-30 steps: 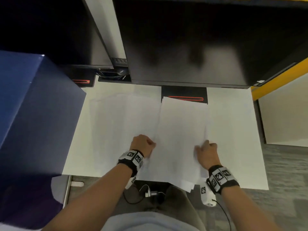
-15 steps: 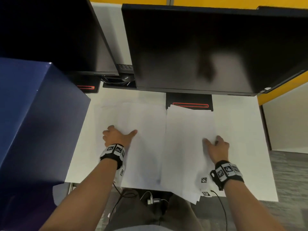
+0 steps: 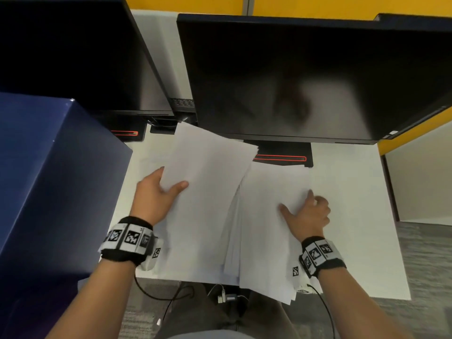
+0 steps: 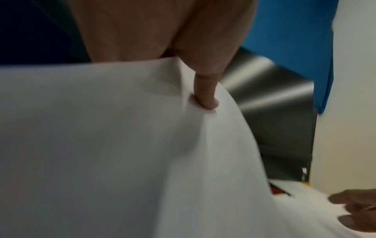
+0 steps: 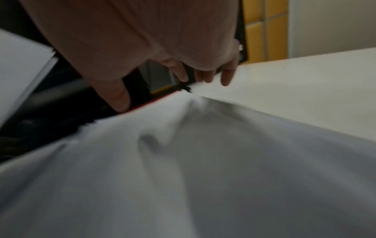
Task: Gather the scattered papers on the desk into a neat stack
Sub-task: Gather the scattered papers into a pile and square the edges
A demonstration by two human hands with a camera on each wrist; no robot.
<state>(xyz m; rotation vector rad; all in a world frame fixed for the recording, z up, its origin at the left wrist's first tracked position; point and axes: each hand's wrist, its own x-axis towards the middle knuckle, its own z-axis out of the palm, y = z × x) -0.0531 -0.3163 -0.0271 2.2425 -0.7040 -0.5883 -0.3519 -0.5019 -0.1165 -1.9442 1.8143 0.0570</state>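
Observation:
My left hand point(image 3: 160, 192) holds a few white sheets point(image 3: 208, 182) by their left edge, thumb on top and fingers hidden beneath, lifted off the white desk point(image 3: 354, 192) and tilted toward the monitors. The left wrist view shows the thumb point(image 4: 205, 93) pressing into that paper point(image 4: 101, 145). A loose stack of white papers point(image 3: 264, 228) lies on the desk at the middle right, its near end hanging over the front edge. My right hand point(image 3: 305, 211) rests on its right side with spread fingers point(image 5: 226, 77) at the far edge of the stack point(image 5: 203, 161).
Two dark monitors point(image 3: 293, 77) stand at the back, their stand bases with red lines point(image 3: 281, 157) close behind the papers. A tall dark blue box point(image 3: 49, 179) blocks the left side. Cables and a small adapter point(image 3: 227, 297) hang below the desk's front edge.
My left hand left the stack, reached left across the desk, took hold of the sheets lying there and lifted them up toward the stack. The right hand stayed on the stack.

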